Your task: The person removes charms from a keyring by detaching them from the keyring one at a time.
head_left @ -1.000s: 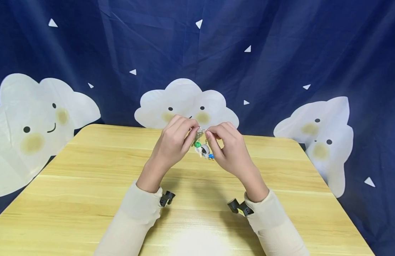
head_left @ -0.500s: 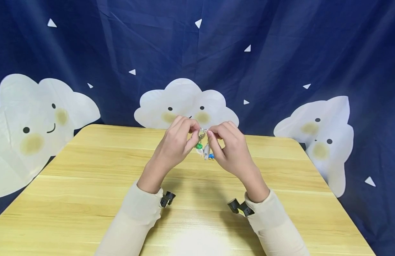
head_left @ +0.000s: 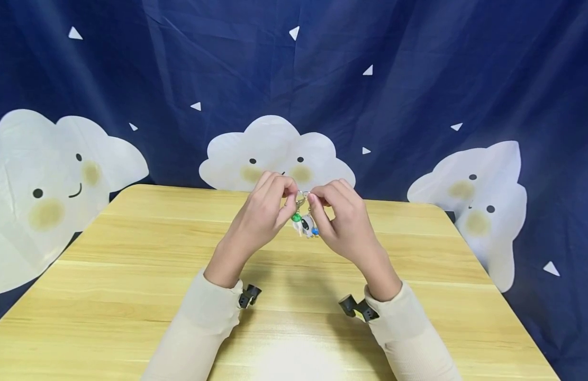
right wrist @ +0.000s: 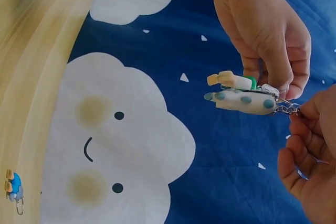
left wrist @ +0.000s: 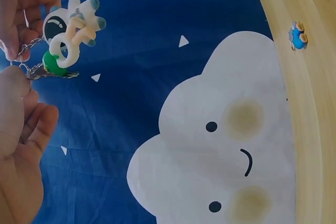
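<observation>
My left hand (head_left: 258, 214) and right hand (head_left: 346, 219) meet fingertip to fingertip above the far part of the table. Between them they pinch the metal rings and short chains of keychains. From the right fingers hangs a white figure charm (right wrist: 247, 102) with blue-grey tips and a dark oval face. Beside it, on the left hand's side, dangle a green bead (left wrist: 54, 63) and a cream charm with a white loop (left wrist: 65, 51). The ring ends are partly hidden by the fingertips. A blue figure keychain (left wrist: 298, 38) lies on the table below.
The pale wooden table (head_left: 146, 254) has rounded far corners. Behind it hangs a dark blue curtain (head_left: 255, 63) printed with smiling white clouds and small triangles. A black wrist camera (head_left: 249, 296) sits on each sleeve cuff.
The white figure charm has swung edge-on and back to showing its dark face. The left fingers have shifted slightly toward the right hand. Both hands keep their pinch.
</observation>
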Demonstrator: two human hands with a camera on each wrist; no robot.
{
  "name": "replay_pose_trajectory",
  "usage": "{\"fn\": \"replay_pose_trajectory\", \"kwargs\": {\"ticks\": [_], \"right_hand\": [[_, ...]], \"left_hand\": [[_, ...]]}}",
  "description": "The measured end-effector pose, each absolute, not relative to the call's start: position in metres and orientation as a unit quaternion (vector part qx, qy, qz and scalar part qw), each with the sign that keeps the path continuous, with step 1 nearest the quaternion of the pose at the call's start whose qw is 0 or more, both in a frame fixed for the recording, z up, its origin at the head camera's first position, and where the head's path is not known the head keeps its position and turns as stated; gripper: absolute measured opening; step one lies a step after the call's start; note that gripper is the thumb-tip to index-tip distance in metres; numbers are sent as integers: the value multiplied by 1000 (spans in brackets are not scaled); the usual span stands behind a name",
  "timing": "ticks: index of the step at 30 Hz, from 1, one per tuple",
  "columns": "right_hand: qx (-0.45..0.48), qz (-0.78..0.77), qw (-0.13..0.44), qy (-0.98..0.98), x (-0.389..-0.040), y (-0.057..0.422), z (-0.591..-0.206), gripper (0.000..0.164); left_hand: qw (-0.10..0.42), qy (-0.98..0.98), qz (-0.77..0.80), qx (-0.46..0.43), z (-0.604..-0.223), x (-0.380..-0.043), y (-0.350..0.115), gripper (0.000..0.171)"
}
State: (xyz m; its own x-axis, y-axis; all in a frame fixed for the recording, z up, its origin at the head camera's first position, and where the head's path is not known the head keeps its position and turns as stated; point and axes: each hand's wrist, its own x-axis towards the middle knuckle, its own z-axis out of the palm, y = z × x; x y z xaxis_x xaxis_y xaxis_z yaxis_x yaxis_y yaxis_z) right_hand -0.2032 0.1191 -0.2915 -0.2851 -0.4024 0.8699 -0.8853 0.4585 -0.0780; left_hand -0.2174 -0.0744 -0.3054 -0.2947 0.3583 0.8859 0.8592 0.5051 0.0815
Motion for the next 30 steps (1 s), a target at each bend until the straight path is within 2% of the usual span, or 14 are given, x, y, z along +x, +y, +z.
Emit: {"fn": "replay_pose_trajectory", "kwargs": {"ticks": [19,30], "right_hand": [[436,290,407,-748,-203,120,-290,12],[430,285,405,-755,-204,122,-290,18]], "left_hand": [[422,-765,-271,-404,-306,-217,-74,8],[416,-771,-251,-411,-305,-215,-73,8]]}}
